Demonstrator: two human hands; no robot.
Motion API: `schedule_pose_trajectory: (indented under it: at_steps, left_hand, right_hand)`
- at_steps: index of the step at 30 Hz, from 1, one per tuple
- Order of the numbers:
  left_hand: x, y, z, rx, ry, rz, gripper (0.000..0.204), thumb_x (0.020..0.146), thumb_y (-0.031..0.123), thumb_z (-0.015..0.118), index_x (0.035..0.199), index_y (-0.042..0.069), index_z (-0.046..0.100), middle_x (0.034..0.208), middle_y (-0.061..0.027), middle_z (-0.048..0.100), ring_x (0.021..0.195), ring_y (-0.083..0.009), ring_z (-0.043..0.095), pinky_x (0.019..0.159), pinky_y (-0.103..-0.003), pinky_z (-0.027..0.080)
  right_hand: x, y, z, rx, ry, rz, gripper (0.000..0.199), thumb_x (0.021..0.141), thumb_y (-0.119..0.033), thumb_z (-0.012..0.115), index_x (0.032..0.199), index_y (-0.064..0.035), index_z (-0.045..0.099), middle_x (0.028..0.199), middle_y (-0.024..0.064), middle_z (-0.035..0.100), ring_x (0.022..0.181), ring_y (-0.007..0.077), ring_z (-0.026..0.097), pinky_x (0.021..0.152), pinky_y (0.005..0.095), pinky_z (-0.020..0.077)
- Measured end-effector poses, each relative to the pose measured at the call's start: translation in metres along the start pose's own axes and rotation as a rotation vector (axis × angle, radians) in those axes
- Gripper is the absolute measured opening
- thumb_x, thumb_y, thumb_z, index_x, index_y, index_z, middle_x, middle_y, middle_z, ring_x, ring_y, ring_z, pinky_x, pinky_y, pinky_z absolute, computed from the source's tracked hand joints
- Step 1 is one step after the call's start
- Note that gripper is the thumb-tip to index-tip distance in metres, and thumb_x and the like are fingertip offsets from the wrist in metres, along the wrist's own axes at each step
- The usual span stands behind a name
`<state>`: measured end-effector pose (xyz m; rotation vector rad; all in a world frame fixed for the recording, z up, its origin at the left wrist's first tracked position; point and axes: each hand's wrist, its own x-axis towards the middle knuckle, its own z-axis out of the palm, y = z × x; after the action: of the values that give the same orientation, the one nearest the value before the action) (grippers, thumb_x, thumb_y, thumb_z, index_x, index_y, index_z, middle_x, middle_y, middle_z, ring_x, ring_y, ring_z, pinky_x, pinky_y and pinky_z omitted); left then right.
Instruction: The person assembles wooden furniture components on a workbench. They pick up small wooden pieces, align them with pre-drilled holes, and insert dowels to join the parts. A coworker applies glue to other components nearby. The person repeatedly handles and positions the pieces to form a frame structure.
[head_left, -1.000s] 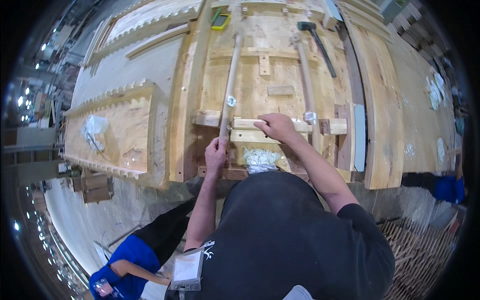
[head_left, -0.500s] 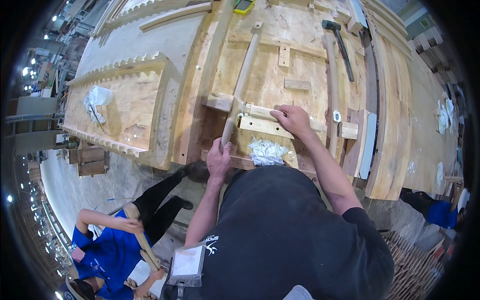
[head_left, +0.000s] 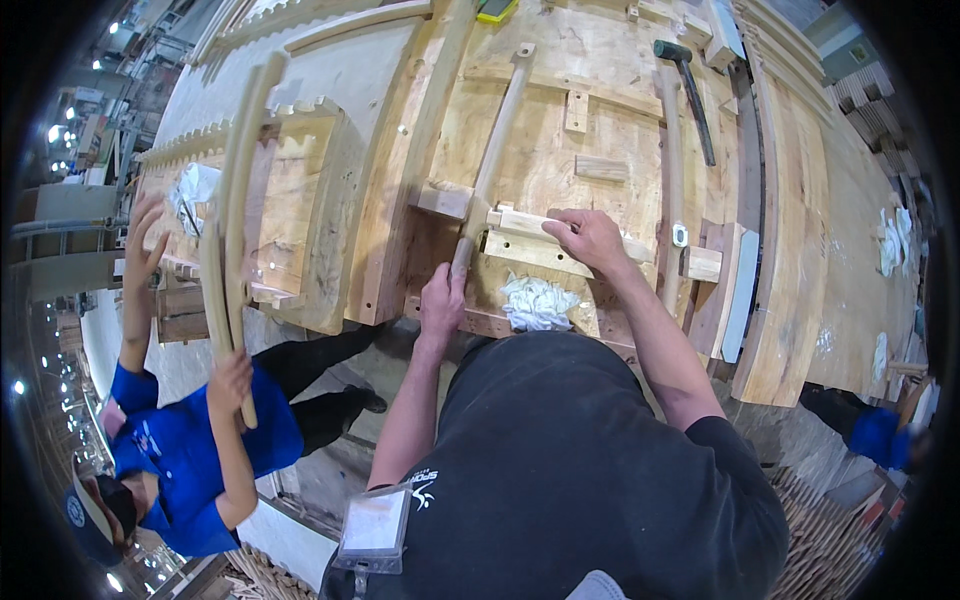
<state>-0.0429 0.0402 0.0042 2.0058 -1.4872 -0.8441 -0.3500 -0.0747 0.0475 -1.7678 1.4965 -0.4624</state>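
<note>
Head view, looking down over a person in a black shirt who is leaning on a large wooden workbench (head_left: 800, 330) filling the upper half of the frame. A clear badge holder (head_left: 373, 525) with a pale rectangular card is hanging at the bottom centre of the frame; its print is too small to make out. A small yellow and green block (head_left: 495, 9) is sitting at the top edge, partly cut off.

The lower end of the long wooden stick (head_left: 492, 160) is disappearing under the left hand (head_left: 441, 303), and the person's own body is hiding the near edge of the bench. Things at the far right rim are bending and blurring.

The left hand, just left of centre, is closing around the lower end of the stick, which is running diagonally up toward the top centre. The right hand (head_left: 590, 238), at centre, is pressing flat with fingers curled over a short wooden block (head_left: 530, 240) lying across the stick. A crumpled white rag (head_left: 538, 301) is lying just below the block. A black hammer (head_left: 688, 92) is resting in the upper right. At the left, another person in blue is holding up curved wooden strips (head_left: 228, 220).
</note>
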Motion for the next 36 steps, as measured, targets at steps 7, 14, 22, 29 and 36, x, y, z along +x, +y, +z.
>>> schedule_pose_trajectory:
  at_steps: [7, 14, 22, 29, 36]
  left_hand:
    - [0.013, -0.018, 0.011, -0.178, -0.103, -0.054, 0.039, 0.113, 0.035, 0.052, 0.095, 0.001, 0.056, 0.076, -0.0216, 0.059, 0.071, -0.0381, 0.062, 0.067, -0.050, 0.047]
    - [0.014, -0.029, 0.011, -0.318, -0.145, -0.034, 0.036, 0.114, 0.035, 0.053, 0.090, 0.008, 0.054, 0.070, 0.0008, 0.052, 0.056, -0.0091, 0.056, 0.050, -0.030, 0.046]
    - [0.001, -0.003, -0.001, -0.024, 0.102, 0.143, 0.033, 0.111, 0.031, 0.058, 0.101, 0.000, 0.059, 0.084, -0.0249, 0.065, 0.079, -0.0459, 0.068, 0.068, -0.054, 0.050]
    - [-0.003, 0.007, -0.002, 0.052, 0.078, 0.125, 0.033, 0.109, 0.031, 0.061, 0.106, -0.002, 0.061, 0.091, -0.0293, 0.067, 0.086, -0.0526, 0.066, 0.073, -0.057, 0.050]
    - [0.003, 0.020, -0.028, -0.044, -0.087, -0.011, 0.031, 0.109, 0.031, 0.062, 0.105, 0.001, 0.062, 0.090, -0.0279, 0.068, 0.086, -0.0497, 0.068, 0.073, -0.055, 0.051]
  right_hand:
    - [0.001, 0.005, -0.002, -0.085, 0.015, -0.012, 0.043, 0.096, -0.055, 0.066, 0.107, -0.0180, 0.084, 0.084, 0.0158, 0.077, 0.082, 0.0373, 0.075, 0.076, 0.0480, 0.0584]
    - [0.005, 0.010, 0.002, -0.020, 0.037, -0.023, 0.043, 0.094, -0.056, 0.068, 0.105, -0.0172, 0.084, 0.080, 0.0164, 0.075, 0.079, 0.0371, 0.074, 0.074, 0.0484, 0.0575]
    - [0.017, 0.006, 0.005, -0.106, -0.014, -0.145, 0.043, 0.096, -0.055, 0.067, 0.101, -0.0150, 0.082, 0.079, 0.0181, 0.073, 0.079, 0.0388, 0.073, 0.071, 0.0494, 0.0565]
    - [0.027, 0.008, 0.012, -0.138, -0.029, -0.194, 0.043, 0.098, -0.055, 0.066, 0.099, -0.0143, 0.081, 0.079, 0.0198, 0.073, 0.080, 0.0412, 0.073, 0.072, 0.0526, 0.0566]
    - [0.037, 0.011, 0.022, -0.142, -0.079, -0.203, 0.046, 0.098, -0.057, 0.064, 0.100, -0.0148, 0.082, 0.083, 0.0208, 0.075, 0.081, 0.0420, 0.073, 0.075, 0.0533, 0.0583]
